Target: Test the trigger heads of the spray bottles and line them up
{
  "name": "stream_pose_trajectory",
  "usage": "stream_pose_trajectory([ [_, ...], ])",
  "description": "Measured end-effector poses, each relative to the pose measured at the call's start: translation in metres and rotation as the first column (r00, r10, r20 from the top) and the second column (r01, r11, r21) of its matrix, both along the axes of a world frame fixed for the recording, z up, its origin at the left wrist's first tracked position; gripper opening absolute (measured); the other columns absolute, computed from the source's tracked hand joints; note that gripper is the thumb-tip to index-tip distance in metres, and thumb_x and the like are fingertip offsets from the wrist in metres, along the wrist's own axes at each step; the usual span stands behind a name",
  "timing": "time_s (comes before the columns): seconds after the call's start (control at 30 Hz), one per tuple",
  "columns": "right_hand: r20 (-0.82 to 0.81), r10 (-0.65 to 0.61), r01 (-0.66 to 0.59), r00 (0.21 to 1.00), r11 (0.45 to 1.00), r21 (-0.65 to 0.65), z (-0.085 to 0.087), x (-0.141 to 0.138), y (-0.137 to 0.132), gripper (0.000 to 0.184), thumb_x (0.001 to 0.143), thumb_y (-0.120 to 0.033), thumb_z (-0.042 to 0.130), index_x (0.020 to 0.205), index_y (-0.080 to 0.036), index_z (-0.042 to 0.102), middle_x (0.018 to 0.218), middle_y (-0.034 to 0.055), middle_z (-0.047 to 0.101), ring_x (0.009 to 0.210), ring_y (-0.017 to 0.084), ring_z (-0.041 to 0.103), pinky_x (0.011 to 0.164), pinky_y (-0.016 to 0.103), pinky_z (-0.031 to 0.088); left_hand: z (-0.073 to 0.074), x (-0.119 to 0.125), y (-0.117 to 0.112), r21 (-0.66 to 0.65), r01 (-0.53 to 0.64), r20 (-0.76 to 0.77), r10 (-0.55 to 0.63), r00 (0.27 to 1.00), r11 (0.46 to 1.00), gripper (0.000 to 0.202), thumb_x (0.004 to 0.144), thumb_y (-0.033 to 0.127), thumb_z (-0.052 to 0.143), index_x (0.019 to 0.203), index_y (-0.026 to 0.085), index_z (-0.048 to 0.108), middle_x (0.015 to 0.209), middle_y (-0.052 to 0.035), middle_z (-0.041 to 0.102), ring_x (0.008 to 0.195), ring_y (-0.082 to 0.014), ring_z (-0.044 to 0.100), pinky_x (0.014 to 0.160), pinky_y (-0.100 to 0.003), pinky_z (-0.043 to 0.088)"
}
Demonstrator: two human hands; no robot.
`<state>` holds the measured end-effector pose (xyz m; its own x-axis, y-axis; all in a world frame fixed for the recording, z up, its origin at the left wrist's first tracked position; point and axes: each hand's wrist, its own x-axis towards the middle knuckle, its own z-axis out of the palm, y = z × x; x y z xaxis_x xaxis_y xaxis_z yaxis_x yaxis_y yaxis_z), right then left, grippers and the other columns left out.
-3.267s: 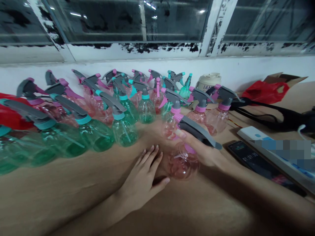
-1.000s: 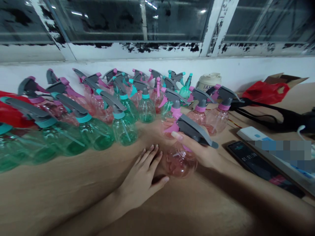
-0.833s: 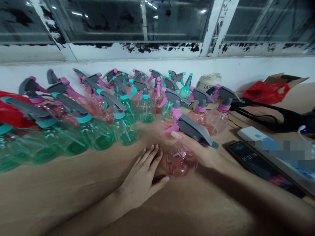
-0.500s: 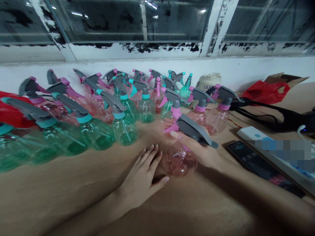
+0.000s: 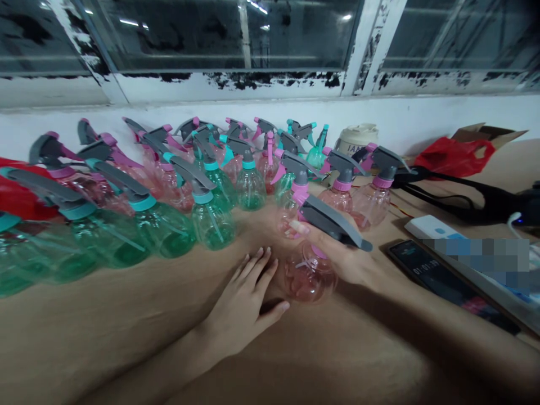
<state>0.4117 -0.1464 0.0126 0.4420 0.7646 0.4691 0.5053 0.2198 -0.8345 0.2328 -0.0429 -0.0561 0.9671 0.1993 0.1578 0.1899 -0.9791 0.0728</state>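
My right hand (image 5: 343, 256) is wrapped round the neck of a clear pink spray bottle (image 5: 310, 273) with a grey head and pink trigger; the bottle stands on the brown table (image 5: 126, 326). The fingers cover the trigger. My left hand (image 5: 244, 304) lies flat on the table just left of the bottle, fingers stretched out and thumb toward the bottle's base, holding nothing.
Several green and pink spray bottles (image 5: 208, 216) stand in rows along the white wall. A phone (image 5: 430, 270) and a white power strip (image 5: 447, 239) lie at the right, with black straps (image 5: 459, 194), a red bag (image 5: 458, 154) and a cream tub (image 5: 358, 138) behind.
The pink trigger that showed beyond my right fingers is now covered by them. The bottle has shifted slightly. My left hand has stayed flat.
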Motion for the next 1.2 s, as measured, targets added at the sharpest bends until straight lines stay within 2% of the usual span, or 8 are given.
stream_pose_trajectory([
  [0.13,-0.095,0.077,-0.077,0.993,0.997,0.006,-0.0039,0.0010,0.0011,0.018,0.083,-0.041,0.062,0.083,-0.023,0.064,0.077,-0.0009,0.067,0.077,0.017,0.063,0.074,0.032,0.053,0.0001,0.0000,0.0003,0.004,-0.003,0.009,0.003,1.000,1.000,0.069,0.092,0.056,0.047,0.141,0.008,0.038,0.150,-0.0161,0.031,0.139,-0.0300,0.026,0.110,-0.047,0.028],
  [0.27,-0.098,0.132,-0.126,0.986,0.990,0.067,-0.0017,-0.0001,0.0014,0.017,0.082,-0.038,0.066,0.091,-0.024,0.065,0.094,-0.0008,0.071,0.085,0.015,0.064,0.082,0.030,0.050,-0.0001,-0.0004,0.0006,0.013,0.002,0.021,-0.002,1.000,1.000,0.068,0.092,0.058,0.045,0.140,0.010,0.038,0.149,-0.0149,0.033,0.138,-0.0294,0.027,0.110,-0.047,0.028],
  [0.33,-0.085,0.134,-0.126,0.987,0.988,0.084,0.0002,-0.0007,0.0013,0.017,0.081,-0.038,0.066,0.090,-0.023,0.064,0.096,-0.0008,0.071,0.086,0.015,0.064,0.082,0.029,0.049,-0.0004,-0.0006,0.0007,0.024,0.003,0.014,-0.003,1.000,1.000,0.068,0.092,0.058,0.044,0.140,0.010,0.038,0.149,-0.0150,0.033,0.138,-0.0295,0.027,0.110,-0.048,0.029],
  [0.77,-0.074,0.122,-0.118,0.990,0.992,0.047,0.0023,-0.0016,-0.0006,0.015,0.083,-0.036,0.064,0.076,-0.023,0.059,0.067,-0.0034,0.054,0.064,0.013,0.051,0.067,0.030,0.043,-0.0027,-0.0007,0.0005,0.002,0.000,0.035,0.000,0.999,1.000,0.068,0.092,0.057,0.046,0.141,0.011,0.037,0.149,-0.0147,0.033,0.139,-0.0295,0.026,0.110,-0.047,0.029],
  [1.07,-0.046,0.120,-0.117,0.992,0.991,0.058,0.0016,-0.0005,-0.0001,0.016,0.084,-0.037,0.062,0.077,-0.022,0.059,0.073,-0.0029,0.058,0.071,0.013,0.054,0.072,0.028,0.044,-0.0008,0.0001,0.0000,0.007,0.004,0.015,-0.004,1.000,1.000,0.069,0.092,0.056,0.046,0.141,0.007,0.038,0.149,-0.0169,0.032,0.138,-0.0302,0.026,0.110,-0.047,0.029],
  [1.2,-0.027,0.129,-0.127,0.991,0.990,0.056,0.0014,-0.0001,0.0000,0.015,0.084,-0.036,0.062,0.077,-0.023,0.059,0.073,-0.0036,0.058,0.070,0.012,0.053,0.072,0.028,0.044,-0.0010,-0.0003,-0.0003,0.010,0.006,0.023,-0.006,1.000,1.000,0.068,0.092,0.056,0.046,0.141,0.009,0.037,0.149,-0.0156,0.033,0.138,-0.0298,0.027,0.110,-0.048,0.029],
])
